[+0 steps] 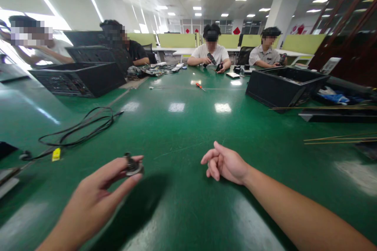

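Note:
Between the thumb and fingers of my left hand is a small dark metal part with a round, flat base and a narrower stepped top. Its exact kind cannot be made out. It is held above the green tabletop, and a shadow falls below it. My right hand rests on its side over the table, to the right of the part. Its fingers are loosely bent and apart, with nothing in them.
A black cable with a yellow tag lies at left. Black computer cases stand at left and right. An orange screwdriver lies mid-table. Thin rods jut in from the right. Several people sit around the table; one holds a drill.

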Demonstrator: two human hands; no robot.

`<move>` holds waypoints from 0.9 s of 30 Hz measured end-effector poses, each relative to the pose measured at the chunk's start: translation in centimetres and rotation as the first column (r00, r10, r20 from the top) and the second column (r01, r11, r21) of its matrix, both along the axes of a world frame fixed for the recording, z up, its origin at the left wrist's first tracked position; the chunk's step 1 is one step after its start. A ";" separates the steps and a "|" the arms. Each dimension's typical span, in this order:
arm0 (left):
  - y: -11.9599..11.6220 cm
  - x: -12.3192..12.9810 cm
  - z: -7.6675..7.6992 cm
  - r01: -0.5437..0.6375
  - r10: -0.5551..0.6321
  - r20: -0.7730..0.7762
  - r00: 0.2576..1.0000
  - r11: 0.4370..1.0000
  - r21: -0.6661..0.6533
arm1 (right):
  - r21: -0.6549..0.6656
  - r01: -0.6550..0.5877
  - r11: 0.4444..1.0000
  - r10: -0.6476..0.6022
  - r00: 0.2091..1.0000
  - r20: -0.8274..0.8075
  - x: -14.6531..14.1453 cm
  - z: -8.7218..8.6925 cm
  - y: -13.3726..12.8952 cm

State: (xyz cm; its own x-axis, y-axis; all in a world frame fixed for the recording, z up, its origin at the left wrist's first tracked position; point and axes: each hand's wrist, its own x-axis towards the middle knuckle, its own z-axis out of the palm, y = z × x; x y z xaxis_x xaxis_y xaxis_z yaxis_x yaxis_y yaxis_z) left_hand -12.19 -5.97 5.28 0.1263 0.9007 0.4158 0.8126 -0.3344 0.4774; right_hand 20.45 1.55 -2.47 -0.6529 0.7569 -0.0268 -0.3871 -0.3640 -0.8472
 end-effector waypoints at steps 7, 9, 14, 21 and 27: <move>3.4 11.3 1.0 0.522 -0.523 0.048 0.851 0.831 -0.191 | -0.030 0.155 0.987 -0.156 0.987 -0.036 0.8 0.1 0.7; 3.8 11.5 0.4 0.479 -0.468 0.105 0.878 0.857 -0.189 | 0.007 0.145 0.989 -0.145 0.988 -0.044 0.6 0.1 0.4; 3.8 10.1 -1.4 0.433 -0.411 0.211 0.887 0.898 -0.074 | 0.205 0.205 0.957 -0.209 0.978 0.001 0.3 0.0 -0.3; 4.3 9.6 -2.9 0.507 -0.489 0.285 0.824 0.862 0.012 | 0.509 0.058 0.859 -0.200 0.953 0.228 0.2 0.7 -1.7; 4.5 10.3 -3.6 0.528 -0.473 0.363 0.803 0.847 -0.065 | 0.733 0.034 0.679 -0.489 0.766 0.417 -0.9 1.6 -2.8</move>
State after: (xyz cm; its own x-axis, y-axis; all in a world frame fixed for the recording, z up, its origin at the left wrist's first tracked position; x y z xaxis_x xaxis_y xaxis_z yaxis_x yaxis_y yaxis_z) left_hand -1.91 -1.44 1.70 0.4621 0.8042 0.3739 0.3434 -0.5510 0.7606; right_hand 19.53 -1.27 -0.84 -0.4570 0.8482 0.2679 0.2347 0.4055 -0.8835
